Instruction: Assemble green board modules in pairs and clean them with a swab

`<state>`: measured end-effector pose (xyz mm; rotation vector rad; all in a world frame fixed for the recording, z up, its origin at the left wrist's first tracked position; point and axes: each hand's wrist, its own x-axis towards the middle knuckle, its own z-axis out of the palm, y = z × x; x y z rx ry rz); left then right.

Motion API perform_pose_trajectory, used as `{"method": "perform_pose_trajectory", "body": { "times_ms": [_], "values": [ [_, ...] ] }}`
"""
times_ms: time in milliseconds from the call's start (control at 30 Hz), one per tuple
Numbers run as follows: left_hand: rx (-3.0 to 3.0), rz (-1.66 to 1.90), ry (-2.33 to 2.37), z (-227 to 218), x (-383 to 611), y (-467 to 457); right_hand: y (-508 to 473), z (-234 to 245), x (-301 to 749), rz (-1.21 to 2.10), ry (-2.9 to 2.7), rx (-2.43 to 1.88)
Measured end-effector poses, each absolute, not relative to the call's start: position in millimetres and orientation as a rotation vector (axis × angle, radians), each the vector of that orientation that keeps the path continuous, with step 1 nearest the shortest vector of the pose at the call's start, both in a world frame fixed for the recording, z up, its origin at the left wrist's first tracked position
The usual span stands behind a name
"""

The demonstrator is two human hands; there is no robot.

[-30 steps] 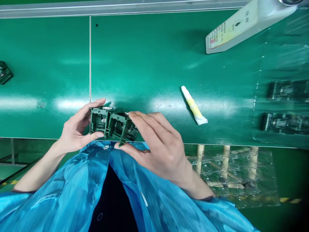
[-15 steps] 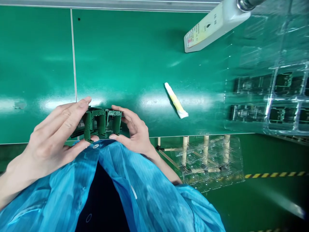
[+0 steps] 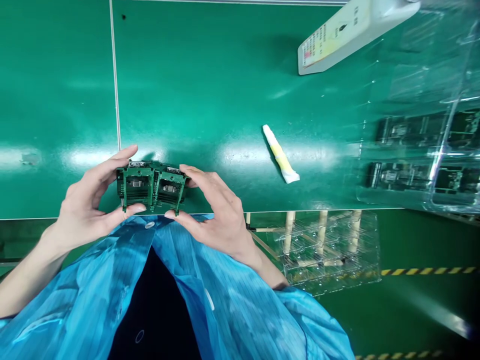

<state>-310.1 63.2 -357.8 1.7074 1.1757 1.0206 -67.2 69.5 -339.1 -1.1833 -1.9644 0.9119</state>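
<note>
A pair of joined green circuit boards (image 3: 151,185) with small metal parts on them is held level just above the near edge of the green table (image 3: 225,75). My left hand (image 3: 88,200) pinches the left board between thumb and fingers. The right board's end is pinched in the same way by my right hand (image 3: 215,212). Both boards face me.
A white and yellow roll (image 3: 281,155) lies on the table to the right. A white labelled bottle (image 3: 345,35) lies at the back right. Clear plastic trays (image 3: 423,160) holding dark parts sit at the right; more empty trays (image 3: 326,250) rest below the table edge.
The boards have been turned to face me and lie flatter. My left hand drew back and now pinches the left end; my right hand's fingers moved over the right end.
</note>
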Motion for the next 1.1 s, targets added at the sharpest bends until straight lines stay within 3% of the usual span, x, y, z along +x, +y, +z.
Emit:
{"method": "perform_pose_trajectory", "body": {
  "times_ms": [1100],
  "values": [
    [1.677,0.910,1.230,-357.5,-308.4,63.6,74.0,-333.8,-63.4,0.943,-2.045,-1.277]
  ]
}}
